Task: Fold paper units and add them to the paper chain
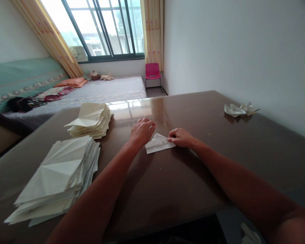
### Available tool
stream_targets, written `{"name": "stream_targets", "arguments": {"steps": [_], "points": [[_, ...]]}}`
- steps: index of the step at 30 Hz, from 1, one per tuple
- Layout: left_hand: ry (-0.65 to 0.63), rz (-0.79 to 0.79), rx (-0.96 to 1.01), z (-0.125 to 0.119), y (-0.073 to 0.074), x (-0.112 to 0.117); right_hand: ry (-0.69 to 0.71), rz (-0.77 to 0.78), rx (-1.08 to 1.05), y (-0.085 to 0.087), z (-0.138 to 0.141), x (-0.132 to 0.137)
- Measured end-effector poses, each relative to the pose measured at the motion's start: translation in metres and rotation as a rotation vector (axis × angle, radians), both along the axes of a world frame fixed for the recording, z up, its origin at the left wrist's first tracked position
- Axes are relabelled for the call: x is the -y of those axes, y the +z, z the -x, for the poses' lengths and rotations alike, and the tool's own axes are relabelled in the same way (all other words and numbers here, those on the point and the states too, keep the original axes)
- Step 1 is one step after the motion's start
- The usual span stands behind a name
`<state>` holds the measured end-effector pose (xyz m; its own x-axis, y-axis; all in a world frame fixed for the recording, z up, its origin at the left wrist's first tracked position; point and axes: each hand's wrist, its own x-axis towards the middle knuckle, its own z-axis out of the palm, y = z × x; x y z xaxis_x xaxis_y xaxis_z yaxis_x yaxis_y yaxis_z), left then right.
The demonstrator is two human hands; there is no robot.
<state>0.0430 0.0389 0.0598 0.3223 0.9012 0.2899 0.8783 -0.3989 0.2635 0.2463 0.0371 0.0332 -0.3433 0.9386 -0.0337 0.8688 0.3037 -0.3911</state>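
Note:
A folded piece of paper [159, 146] with writing on it lies on the brown table in front of me. It has a pointed top and a straight band along its lower side. My right hand [181, 137] pinches its right corner between thumb and fingers. Just above the upper left of the paper is my left hand [142, 130], its fingers loosely bent and nothing visible in them. Part of the paper's left side is hidden behind that hand.
Two stacks of creased paper, a white one [61, 169] and a cream one [91, 118], stand on the table's left side. Folded paper pieces [240, 109] rest near the right wall. Beyond the glossy table [193, 101] are a bed [127, 86] and a pink chair [153, 71].

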Motion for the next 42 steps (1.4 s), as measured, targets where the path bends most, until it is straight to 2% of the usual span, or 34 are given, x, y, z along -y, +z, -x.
{"name": "stream_targets", "arguments": {"steps": [3, 5, 7, 8, 11, 14, 17, 19, 22, 25, 28, 30, 36, 39, 42], "points": [[0.029, 0.129, -0.089, 0.007, 0.006, 0.005, 0.005, 0.043, -0.082, -0.002, -0.004, -0.003], [0.088, 0.23, -0.075, 0.013, 0.0, 0.006, 0.003, 0.077, -0.174, -0.004, -0.008, -0.006], [0.091, 0.299, -0.002, 0.019, -0.011, 0.01, -0.003, 0.123, -0.217, -0.006, -0.011, -0.008], [0.076, 0.286, 0.03, 0.021, -0.017, 0.014, -0.001, 0.143, -0.202, -0.006, -0.012, -0.009], [0.014, -0.02, 0.032, 0.022, -0.034, 0.033, 0.001, 0.163, -0.068, -0.003, -0.011, -0.007], [-0.161, -0.052, -0.074, 0.016, -0.047, 0.055, 0.006, 0.112, 0.046, 0.001, -0.008, -0.003], [-0.224, -0.068, -0.145, 0.01, -0.052, 0.067, 0.014, 0.061, 0.15, 0.002, -0.008, 0.002], [-0.217, -0.07, -0.173, 0.007, -0.053, 0.069, -0.017, -0.017, 0.216, 0.002, -0.008, 0.006], [-0.195, -0.051, -0.211, 0.005, -0.052, 0.071, -0.028, -0.233, 0.191, 0.005, -0.001, 0.01], [-0.185, -0.052, -0.242, 0.004, -0.051, 0.074, 0.171, -0.337, 0.124, 0.009, 0.016, 0.009], [-0.186, -0.059, -0.247, 0.003, -0.052, 0.078, 0.436, -0.28, 0.186, 0.014, 0.035, 0.0], [-0.194, -0.05, -0.238, 0.003, -0.052, 0.079, 0.505, -0.218, 0.247, 0.017, 0.044, -0.009], [-0.205, -0.039, -0.16, 0.008, -0.048, 0.076, 0.438, -0.095, 0.29, 0.023, 0.054, -0.023], [-0.167, -0.01, -0.076, 0.012, -0.046, 0.069, 0.408, -0.078, 0.193, 0.015, 0.051, -0.026], [-0.071, 0.032, 0.031, 0.015, -0.045, 0.059, 0.389, -0.054, 0.041, 0.003, 0.043, -0.031]]}}
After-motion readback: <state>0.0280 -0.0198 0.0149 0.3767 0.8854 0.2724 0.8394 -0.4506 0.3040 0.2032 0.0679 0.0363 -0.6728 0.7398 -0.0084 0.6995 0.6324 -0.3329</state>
